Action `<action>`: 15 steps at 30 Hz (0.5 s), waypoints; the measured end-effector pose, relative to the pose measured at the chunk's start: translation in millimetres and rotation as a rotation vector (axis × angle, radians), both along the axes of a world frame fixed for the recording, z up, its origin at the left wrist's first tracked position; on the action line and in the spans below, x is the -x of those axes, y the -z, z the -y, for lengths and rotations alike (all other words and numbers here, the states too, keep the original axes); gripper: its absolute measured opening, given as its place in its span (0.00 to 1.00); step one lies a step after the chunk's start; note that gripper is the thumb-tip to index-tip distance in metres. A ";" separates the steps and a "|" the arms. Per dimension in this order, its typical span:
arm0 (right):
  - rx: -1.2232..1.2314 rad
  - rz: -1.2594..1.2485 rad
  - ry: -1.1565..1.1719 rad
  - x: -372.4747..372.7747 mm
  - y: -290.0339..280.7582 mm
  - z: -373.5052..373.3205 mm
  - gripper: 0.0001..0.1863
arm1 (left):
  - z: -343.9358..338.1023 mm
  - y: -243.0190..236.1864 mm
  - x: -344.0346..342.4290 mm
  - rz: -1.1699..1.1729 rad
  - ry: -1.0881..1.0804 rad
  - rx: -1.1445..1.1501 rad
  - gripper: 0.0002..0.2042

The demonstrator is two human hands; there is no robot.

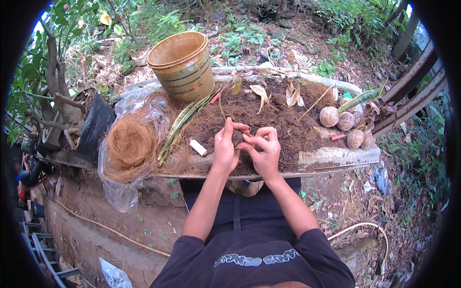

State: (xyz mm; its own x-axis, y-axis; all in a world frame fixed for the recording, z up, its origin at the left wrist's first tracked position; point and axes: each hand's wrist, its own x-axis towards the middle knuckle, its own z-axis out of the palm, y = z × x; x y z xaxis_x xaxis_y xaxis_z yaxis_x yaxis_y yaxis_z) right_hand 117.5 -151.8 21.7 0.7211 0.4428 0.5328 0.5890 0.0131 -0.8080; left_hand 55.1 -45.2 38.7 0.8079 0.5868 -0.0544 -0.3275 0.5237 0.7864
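Note:
Both of my hands work close together above dark soil on a slab. My left hand (pixel 227 148) is closed, with a thin brown stem (pixel 221 106) rising from between its thumb and fingers. Beside it, my right hand (pixel 263 152) is bent in a pinch near the left fingertips; what it grips is too small to make out. A white thread spool (pixel 198 147) lies just left of my left hand. Further left are long variegated green leaves (pixel 185 117) and a coil of brown coconut fibre (pixel 132 139) on a clear plastic bag (pixel 120 196).
A worn yellow bucket (pixel 192 77) stands at the back left. Several thread-wrapped balls (pixel 329 116) sit at the right, near a pink-handled tool (pixel 338 137). Dry leaves (pixel 260 95) and a thin stick (pixel 315 103) lie on the soil. Rusty metal bars (pixel 413 101) slant in at right.

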 end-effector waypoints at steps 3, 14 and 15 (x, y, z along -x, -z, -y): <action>0.012 0.137 0.028 4.1 -6.6 -4.2 0.12 | 0.5 5.5 0.1 0.061 -0.008 0.119 0.22; 0.144 -0.221 -0.144 -13.3 -21.6 0.5 0.19 | -14.9 0.1 -9.3 0.018 -0.075 -0.156 0.20; 0.143 -0.158 -0.161 -20.0 -28.9 4.7 0.18 | -14.7 -0.6 -12.6 -0.018 -0.131 -0.217 0.21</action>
